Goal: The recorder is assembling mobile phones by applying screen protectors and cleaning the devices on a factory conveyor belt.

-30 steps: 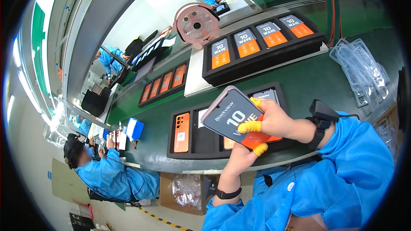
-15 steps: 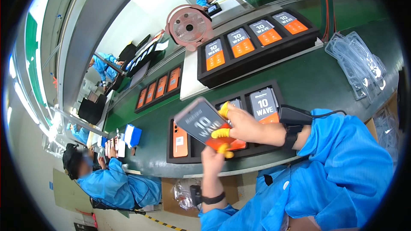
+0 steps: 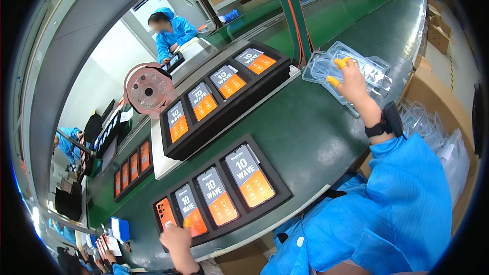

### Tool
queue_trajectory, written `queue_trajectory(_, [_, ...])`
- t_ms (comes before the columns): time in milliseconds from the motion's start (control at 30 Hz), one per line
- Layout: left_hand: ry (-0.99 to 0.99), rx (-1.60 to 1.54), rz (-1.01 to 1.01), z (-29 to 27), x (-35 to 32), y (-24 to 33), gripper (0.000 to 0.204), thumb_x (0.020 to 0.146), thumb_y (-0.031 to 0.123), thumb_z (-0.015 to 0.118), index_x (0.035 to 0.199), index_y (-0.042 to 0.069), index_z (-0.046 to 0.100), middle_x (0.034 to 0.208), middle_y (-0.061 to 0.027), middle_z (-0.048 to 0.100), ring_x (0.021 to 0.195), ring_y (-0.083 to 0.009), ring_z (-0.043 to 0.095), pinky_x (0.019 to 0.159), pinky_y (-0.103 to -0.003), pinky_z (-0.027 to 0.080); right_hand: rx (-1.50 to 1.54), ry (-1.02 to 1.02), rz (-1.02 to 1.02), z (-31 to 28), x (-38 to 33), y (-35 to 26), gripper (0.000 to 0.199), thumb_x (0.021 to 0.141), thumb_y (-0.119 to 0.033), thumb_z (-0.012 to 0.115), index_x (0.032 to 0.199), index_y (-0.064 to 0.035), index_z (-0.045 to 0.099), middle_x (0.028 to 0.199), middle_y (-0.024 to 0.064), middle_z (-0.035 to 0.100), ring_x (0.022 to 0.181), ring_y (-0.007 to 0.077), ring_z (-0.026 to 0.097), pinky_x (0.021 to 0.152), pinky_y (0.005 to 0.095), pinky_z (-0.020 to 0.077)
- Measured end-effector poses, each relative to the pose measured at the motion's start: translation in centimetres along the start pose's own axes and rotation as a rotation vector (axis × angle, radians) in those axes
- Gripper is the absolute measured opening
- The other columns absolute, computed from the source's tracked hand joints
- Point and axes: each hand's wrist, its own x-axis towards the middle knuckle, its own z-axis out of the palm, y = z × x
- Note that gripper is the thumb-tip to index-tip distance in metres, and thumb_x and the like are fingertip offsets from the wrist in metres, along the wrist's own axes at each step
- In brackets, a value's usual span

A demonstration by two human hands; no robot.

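Phone (image 3: 191, 210) now in tray (image 3: 275, 175), right hand (image 3: 351, 84) moved to blisters (image 3: 356, 69)

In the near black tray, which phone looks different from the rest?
The leftmost phone in the near tray: it shows a plain orange back, while the other three lie with their printed screen films up.

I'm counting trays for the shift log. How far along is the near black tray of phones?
Done: the near black tray shows all four slots filled with phones. In hand: the left hand rests at the tray's leftmost phones, and the right hand reaches onto the stack of clear plastic trays. Left: no clear tray has been lifted off the stack yet.
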Motion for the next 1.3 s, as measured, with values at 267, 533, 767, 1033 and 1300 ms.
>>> queue_trajectory(267, [-0.174,-0.282,-0.273,10.3,2.2,-6.9,0.049,0.078,0.039,0.049,0.098,-0.005,0.047,0.09,-0.0228,0.055,0.086,-0.0364,0.055,0.076,-0.04,0.044,-0.098,-0.366,0.131,1.1,1.2,6.3,0.033,0.063,-0.021,0.069,0.089,-0.0042,0.058,0.088,0.0135,0.056,0.082,0.0298,0.054,0.071,0.038,0.0451])
queue_trajectory(533, [-0.246,-0.942,-0.461,11.6,3.9,-10.6,0.036,0.082,0.032,0.05,0.093,-0.002,0.052,0.084,-0.0131,0.058,0.077,-0.0222,0.056,0.067,-0.033,0.043,0.058,-0.479,0.015,0.9,2.3,6.8,0.023,0.064,-0.017,0.068,0.079,-0.0033,0.059,0.076,0.0163,0.059,0.073,0.0316,0.057,0.064,0.0379,0.0454])
queue_trajectory(767, [-0.343,-1.643,-0.644,5.3,4.0,-11.1,0.016,0.08,0.018,0.05,0.091,0.006,0.052,0.079,-0.0034,0.058,0.06,-0.0127,0.057,0.045,-0.02,0.039,0.19,-0.486,0.145,-1.7,4.2,6.8,0.026,0.061,-0.018,0.072,0.07,0.0009,0.056,0.063,0.013,0.056,0.059,0.0229,0.054,0.054,0.0313,0.0426])
queue_trajectory(1033, [-0.11,-2.219,-0.247,-1.0,0.5,-0.2,0.038,0.083,0.015,0.047,0.116,-0.001,0.04,0.108,-0.0126,0.051,0.097,-0.0252,0.053,0.082,-0.039,0.044,0.454,-0.638,-0.51,-5.4,2.1,-3.3,0.025,0.068,-0.023,0.066,0.067,-0.0017,0.052,0.066,0.0122,0.055,0.065,0.0258,0.056,0.057,0.0347,0.0435])
queue_trajectory(1300, [-0.477,-2.399,0.126,-3.9,-4.8,15.8,0.034,0.081,0.017,0.053,0.11,-0.001,0.047,0.102,-0.0082,0.056,0.094,-0.018,0.054,0.082,-0.03,0.043,0.76,-1.576,-0.318,-1.3,-5.0,-4.7,0.038,0.065,-0.026,0.07,0.091,-0.0018,0.056,0.082,0.0124,0.058,0.08,0.0277,0.055,0.067,0.0326,0.0443])
